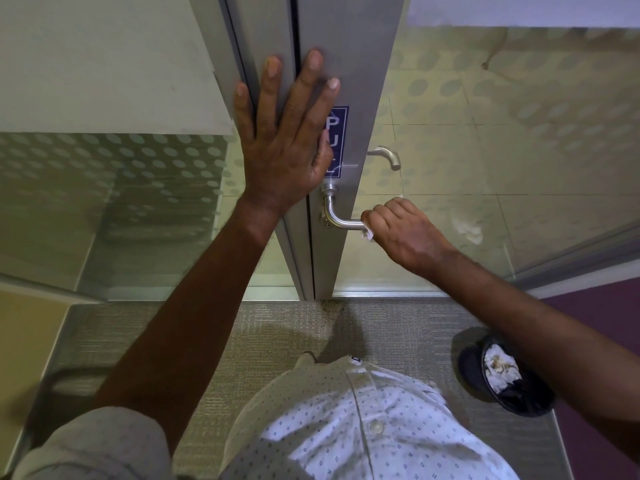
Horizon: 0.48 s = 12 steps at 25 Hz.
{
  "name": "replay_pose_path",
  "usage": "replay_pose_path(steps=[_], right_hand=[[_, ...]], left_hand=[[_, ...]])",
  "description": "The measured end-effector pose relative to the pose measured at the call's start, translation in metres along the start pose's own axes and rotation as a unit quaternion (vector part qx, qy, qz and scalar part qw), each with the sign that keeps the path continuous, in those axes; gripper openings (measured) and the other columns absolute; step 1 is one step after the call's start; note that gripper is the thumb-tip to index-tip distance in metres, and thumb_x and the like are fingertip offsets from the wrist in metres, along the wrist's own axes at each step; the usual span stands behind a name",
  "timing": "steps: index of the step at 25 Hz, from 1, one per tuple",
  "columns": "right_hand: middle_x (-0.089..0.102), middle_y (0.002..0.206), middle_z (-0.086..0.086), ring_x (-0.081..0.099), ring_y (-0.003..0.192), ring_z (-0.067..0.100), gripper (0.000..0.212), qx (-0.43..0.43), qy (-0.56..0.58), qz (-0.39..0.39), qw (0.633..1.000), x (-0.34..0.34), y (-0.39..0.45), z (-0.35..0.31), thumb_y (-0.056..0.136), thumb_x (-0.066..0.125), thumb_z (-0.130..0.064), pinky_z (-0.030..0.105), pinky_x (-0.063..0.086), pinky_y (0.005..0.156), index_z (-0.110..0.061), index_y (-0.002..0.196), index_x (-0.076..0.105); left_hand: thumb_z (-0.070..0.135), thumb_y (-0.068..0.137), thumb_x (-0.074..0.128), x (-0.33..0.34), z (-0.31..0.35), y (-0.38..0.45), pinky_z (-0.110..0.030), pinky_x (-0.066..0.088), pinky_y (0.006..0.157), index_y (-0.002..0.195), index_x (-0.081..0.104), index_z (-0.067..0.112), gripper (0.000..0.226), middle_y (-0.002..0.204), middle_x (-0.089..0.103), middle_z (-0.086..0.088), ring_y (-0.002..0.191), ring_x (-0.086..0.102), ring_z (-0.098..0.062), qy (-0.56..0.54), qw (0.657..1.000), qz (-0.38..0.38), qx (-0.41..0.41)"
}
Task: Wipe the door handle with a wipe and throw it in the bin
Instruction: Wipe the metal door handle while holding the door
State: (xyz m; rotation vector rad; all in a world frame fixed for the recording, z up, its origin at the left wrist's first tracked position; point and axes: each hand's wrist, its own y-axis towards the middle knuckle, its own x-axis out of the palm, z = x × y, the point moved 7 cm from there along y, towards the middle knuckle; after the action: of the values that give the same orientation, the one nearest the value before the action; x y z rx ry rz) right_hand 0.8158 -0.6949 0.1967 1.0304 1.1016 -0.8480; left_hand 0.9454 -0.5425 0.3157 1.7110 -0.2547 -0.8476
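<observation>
Fingers (375,216) of the right hand (403,230) are curled tight round the wipe (367,233), pressed on the door handle (341,220). Bin (467,362) is seen nearer, low right. Farther up, the left hand (285,140) is laid flat, fingers spread, empty, on the door frame (349,57).

One head-worn wide view looks steeply down, close against the door (349,64), over the person's own chest

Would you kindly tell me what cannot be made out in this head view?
- Wipe: mostly hidden inside the right hand.
- Door handle grip end: covered by that hand.
- Blue sign: partly hidden by the left hand.
- Bin: partly hidden by the right forearm.
</observation>
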Motion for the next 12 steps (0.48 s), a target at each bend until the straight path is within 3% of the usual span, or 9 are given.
replay_pose_path(steps=[3,9,12], right_hand=[[0.063,0.091,0.008,0.053,0.081,0.026,0.008,-0.016,0.016,-0.013,1.000,-0.001,0.006,0.001,0.103,0.050,-0.021,0.040,0.045,0.091,-0.015,0.107,0.053],[0.055,0.095,0.014,0.050,0.092,0.034,0.023,-0.006,-0.010,0.075,0.997,0.005,-0.011,0.009,0.100,0.046,0.003,0.050,0.044,0.105,-0.005,0.120,0.056],[0.058,0.091,0.014,0.050,0.086,0.033,0.014,-0.041,-0.015,0.074,0.996,0.006,-0.009,0.013,0.103,0.050,-0.003,0.046,0.046,0.092,-0.005,0.116,0.057]], left_hand=[[0.039,0.104,0.058,0.000,0.000,-0.001,-0.050,-0.014,0.131,0.160,0.031,0.027,0.063,0.162,0.034,-0.006,0.157,0.010,-0.031,0.003,1.000,0.000,0.005],[0.038,0.105,0.056,-0.002,0.002,0.000,-0.051,-0.011,0.131,0.159,0.034,0.026,0.060,0.163,0.035,-0.006,0.152,0.019,-0.039,-0.001,1.000,-0.005,0.019],[0.038,0.105,0.055,-0.002,0.003,-0.001,-0.051,-0.012,0.131,0.159,0.033,0.026,0.060,0.163,0.035,-0.007,0.150,0.022,-0.041,0.001,1.000,-0.009,0.025]])
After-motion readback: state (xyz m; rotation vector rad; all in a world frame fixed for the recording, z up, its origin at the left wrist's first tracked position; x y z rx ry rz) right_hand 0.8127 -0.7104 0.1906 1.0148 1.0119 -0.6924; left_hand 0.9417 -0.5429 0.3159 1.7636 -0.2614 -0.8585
